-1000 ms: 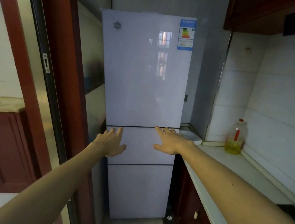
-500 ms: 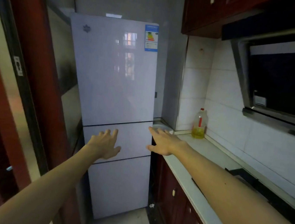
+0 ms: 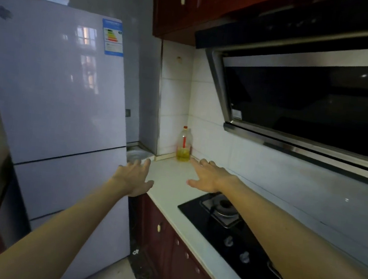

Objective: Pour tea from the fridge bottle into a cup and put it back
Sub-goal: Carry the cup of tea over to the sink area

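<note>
A tall white fridge (image 3: 55, 92) stands at the left with all its doors closed. No tea bottle or cup is in sight. My left hand (image 3: 134, 177) is stretched out with spread fingers, over the fridge's right edge and the near end of the white counter (image 3: 173, 184). My right hand (image 3: 206, 176) reaches over the counter, fingers straight, palm down, holding nothing. I cannot tell whether either hand touches a surface.
A plastic oil bottle (image 3: 184, 145) with a red cap stands in the counter's back corner. A black gas hob (image 3: 232, 232) lies in the counter under my right forearm, beneath a range hood (image 3: 308, 103). Dark red cabinets (image 3: 177, 253) run below and above.
The view has swung right, from the fridge toward the counter and hob. Both hands have shifted right off the fridge front, still with straight fingers.
</note>
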`<state>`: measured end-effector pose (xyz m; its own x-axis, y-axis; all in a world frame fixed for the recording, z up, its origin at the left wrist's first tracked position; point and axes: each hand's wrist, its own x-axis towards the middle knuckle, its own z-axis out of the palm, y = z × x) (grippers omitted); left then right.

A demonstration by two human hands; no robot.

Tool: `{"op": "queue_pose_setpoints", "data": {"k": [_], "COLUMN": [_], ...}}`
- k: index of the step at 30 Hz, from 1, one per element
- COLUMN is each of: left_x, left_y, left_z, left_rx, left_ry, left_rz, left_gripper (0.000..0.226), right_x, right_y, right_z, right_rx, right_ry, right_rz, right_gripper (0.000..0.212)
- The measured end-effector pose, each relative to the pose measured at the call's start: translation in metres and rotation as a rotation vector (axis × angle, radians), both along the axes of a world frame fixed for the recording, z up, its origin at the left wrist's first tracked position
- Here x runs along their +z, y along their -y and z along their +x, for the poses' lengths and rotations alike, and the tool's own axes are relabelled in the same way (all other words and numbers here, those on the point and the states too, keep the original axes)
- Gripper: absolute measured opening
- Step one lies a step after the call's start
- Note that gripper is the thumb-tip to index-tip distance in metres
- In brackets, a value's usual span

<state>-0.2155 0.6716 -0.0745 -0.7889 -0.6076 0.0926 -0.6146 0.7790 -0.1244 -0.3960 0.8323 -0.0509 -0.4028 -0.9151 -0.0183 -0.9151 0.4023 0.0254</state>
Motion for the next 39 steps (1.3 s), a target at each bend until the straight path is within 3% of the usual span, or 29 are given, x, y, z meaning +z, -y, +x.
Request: {"op": "queue_pose_setpoints", "data": {"k": [18, 39], "left_x": [-0.017, -0.021], "left_y": [-0.211, -0.461], "left_z": [-0.191, -0.285], "left_rx": [-0.441, -0.866], "left_ry": [0.002, 0.023], "left_rz": [0.074, 0.082], "left_gripper": [0.071, 0.067], "right_x": [-0.018, -0.018], "right_y": [-0.276, -0.565], "right_z": [-0.114, -0.117], "right_rx": [-0.449, -0.835], "right_ry": [-0.021, 0.041], "right_rz": [0.05, 0.021], "right_gripper": [0.079, 0.078]}}
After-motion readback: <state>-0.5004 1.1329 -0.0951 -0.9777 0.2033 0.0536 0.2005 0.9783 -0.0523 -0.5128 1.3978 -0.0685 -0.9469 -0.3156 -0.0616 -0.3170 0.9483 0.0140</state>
